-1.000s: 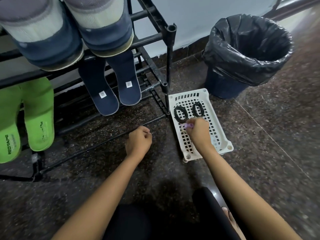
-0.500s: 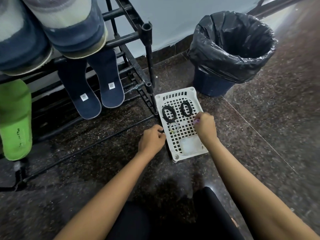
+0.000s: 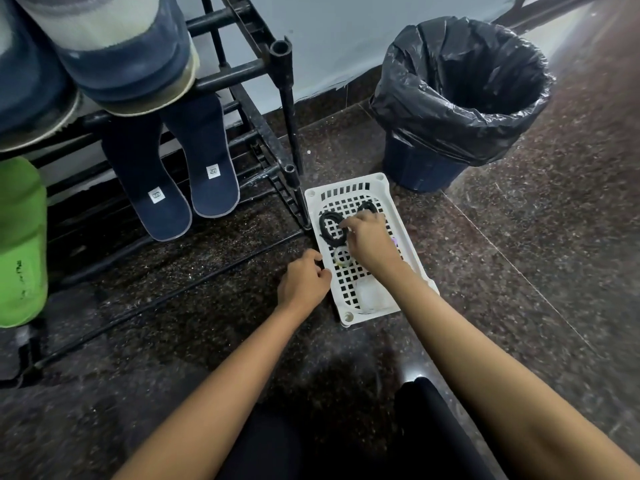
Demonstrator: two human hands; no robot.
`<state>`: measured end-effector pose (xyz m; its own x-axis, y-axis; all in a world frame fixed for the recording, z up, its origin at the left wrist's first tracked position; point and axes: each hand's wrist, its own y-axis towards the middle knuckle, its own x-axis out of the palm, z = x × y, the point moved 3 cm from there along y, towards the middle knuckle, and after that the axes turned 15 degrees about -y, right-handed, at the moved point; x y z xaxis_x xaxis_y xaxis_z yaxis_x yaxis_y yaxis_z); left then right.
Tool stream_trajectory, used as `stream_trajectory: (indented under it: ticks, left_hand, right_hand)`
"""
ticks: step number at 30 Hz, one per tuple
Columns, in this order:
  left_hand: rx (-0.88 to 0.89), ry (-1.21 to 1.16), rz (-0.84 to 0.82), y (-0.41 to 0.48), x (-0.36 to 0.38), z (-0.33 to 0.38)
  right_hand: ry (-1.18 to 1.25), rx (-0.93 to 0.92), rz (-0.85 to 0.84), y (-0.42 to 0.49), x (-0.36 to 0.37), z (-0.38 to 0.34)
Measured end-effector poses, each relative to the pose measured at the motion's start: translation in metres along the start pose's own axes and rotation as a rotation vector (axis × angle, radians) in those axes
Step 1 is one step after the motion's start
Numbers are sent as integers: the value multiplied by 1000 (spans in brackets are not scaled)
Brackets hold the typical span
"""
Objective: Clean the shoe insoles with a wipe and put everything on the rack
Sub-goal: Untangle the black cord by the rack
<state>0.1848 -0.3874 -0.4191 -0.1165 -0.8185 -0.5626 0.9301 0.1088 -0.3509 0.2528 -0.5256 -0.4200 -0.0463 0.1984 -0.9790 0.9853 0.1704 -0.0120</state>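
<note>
A white perforated basket (image 3: 398,216) lies on the floor by the rack's corner post. Inside it are a black coiled lace (image 3: 328,233), a second black coil (image 3: 367,205) partly hidden, a small pale ring (image 3: 342,257) and a clear packet (image 3: 369,295). My right hand (image 3: 370,244) reaches into the basket, and its fingertips pinch the edge of the nearer black coil. My left hand (image 3: 303,282) is curled at the basket's left rim, with thumb and forefinger on it. Two navy insoles (image 3: 152,199) lean on the black rack (image 3: 287,109), with green insoles (image 3: 20,244) to their left.
Blue and white shoes (image 3: 121,53) sit on the rack's upper shelf. A bin lined with a black bag (image 3: 457,98) stands just behind the basket on the right. Dark speckled floor stretches to the right and in front. My knee (image 3: 415,427) is at the bottom.
My right hand moved from the basket's right side across to the black coil. My left hand slid right, from the floor to the basket's left rim. The view shifted slightly.
</note>
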Motion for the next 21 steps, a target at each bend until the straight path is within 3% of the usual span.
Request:
stream_trajectory:
  ticks: [5, 21]
  left_hand:
    - [-21, -9, -30, 1, 1, -5]
    - [-57, -96, -134, -8, 9, -8]
  right_hand:
    - [-276, -96, -172, 17, 6, -19]
    - [-171, 6, -271, 38, -2, -34]
